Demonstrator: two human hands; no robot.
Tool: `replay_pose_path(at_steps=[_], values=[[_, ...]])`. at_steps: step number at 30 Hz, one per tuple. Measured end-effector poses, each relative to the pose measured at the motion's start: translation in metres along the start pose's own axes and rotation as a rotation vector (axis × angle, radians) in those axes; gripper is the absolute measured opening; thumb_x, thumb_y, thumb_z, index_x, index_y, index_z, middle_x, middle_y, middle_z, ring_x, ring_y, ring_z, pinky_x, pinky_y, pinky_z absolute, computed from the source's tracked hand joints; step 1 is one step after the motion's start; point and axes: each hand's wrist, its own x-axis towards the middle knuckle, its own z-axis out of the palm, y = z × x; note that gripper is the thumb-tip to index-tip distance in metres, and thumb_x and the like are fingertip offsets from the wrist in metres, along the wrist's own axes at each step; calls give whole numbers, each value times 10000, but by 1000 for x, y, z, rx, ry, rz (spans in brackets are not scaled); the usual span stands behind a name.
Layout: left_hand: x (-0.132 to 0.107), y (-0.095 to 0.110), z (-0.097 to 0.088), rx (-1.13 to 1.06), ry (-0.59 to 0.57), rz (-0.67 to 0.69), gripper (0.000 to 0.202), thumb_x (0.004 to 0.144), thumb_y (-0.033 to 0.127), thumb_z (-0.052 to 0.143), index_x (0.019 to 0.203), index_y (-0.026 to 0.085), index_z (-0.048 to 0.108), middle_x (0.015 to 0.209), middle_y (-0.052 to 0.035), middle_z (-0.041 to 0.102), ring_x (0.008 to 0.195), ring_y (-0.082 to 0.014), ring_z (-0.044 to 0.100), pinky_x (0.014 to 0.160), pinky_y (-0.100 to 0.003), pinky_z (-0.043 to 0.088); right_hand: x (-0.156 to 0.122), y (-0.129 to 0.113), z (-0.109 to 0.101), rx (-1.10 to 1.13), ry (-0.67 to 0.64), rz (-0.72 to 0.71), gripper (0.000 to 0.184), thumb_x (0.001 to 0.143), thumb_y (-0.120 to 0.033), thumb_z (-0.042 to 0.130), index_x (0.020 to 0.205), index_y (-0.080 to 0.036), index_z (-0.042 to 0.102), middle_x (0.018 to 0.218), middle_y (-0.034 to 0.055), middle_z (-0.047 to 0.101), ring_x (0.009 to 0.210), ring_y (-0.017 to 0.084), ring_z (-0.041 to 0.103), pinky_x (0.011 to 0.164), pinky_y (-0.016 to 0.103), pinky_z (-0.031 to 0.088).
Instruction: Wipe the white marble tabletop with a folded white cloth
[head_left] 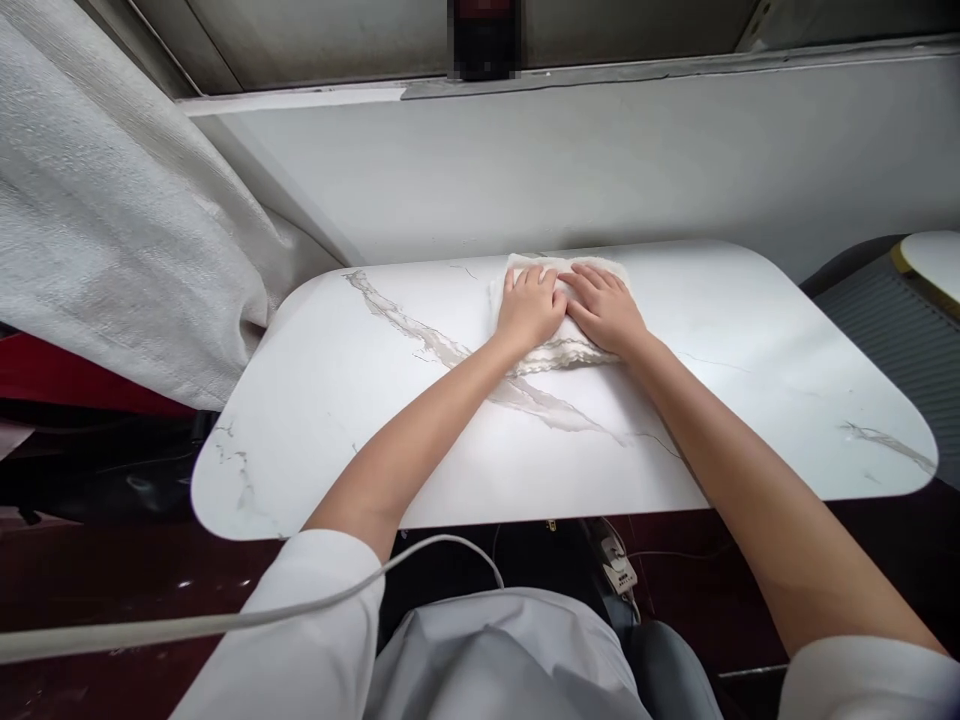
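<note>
White cloth (564,347), layered, wavy-edged, lies toward 12 o'clock on the marble-patterned worktop (765,360). Left hand (532,307) and right hand (606,308) rest palm-down on it side by side, fingers extended; neither hand clenched, thumbs close together. Pale curtain (142,200) at 10 o'clock, beside the worktop. White power strip (619,574) at 5 o'clock, below the near edge.

Bright tabletop (780,400) — dim, shadowy floor (697,590)

The white, wavy-edged, layered fabric cloth (561,350) lies flat near the far edge of the white marble-patterned table (780,340).
</note>
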Motion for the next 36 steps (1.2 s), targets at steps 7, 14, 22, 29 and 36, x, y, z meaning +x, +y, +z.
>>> replay_pose_path(at_steps=[7, 14, 22, 29, 36], values=[[-66, 23, -12, 40, -37, 23, 443, 1013, 238, 320, 1403, 122, 495, 1498, -145, 497, 1437, -257, 386, 1242, -487, 193, -63, -32, -21, -36, -48, -5, 512, 995, -387, 313, 1439, -209, 495, 1549, 97, 443, 1445, 287, 368, 1191, 509, 277], [-127, 42, -22, 21, -75, 89, 485, 1012, 271, 303, 1434, 75, 442, 1540, -173, 437, 1484, -289, 308, 1252, -501, 180, -127, -57, -41, -87, -91, -28, 547, 1023, -418, 262, 1487, -192, 442, 1580, 107, 390, 1482, 274, 310, 1214, 496, 265], [-154, 77, -30, -139, -239, 174, 546, 1013, 301, 293, 1483, 32, 367, 1617, -196, 285, 1532, -297, 128, 1271, -486, 118, -180, -51, -67, -49, -82, -22, 552, 1043, -450, 256, 1522, -208, 386, 1600, 102, 353, 1501, 257, 268, 1213, 501, 281], [-128, 89, -17, -135, -230, 222, 540, 999, 301, 333, 1457, 23, 399, 1597, -207, 324, 1525, -298, 178, 1274, -443, 124, -173, -26, -71, -53, -68, 42, 530, 1031, -477, 267, 1463, -233, 451, 1558, 110, 424, 1465, 279, 339, 1180, 534, 308], [-70, 77, 2, -65, -122, 175, 494, 967, 256, 385, 1420, 73, 459, 1550, -167, 426, 1486, -268, 306, 1256, -423, 190, -115, 5, -58, -29, -24, 13, 514, 1003, -446, 291, 1381, -197, 532, 1484, 129, 505, 1409, 283, 405, 1160, 491, 318]])
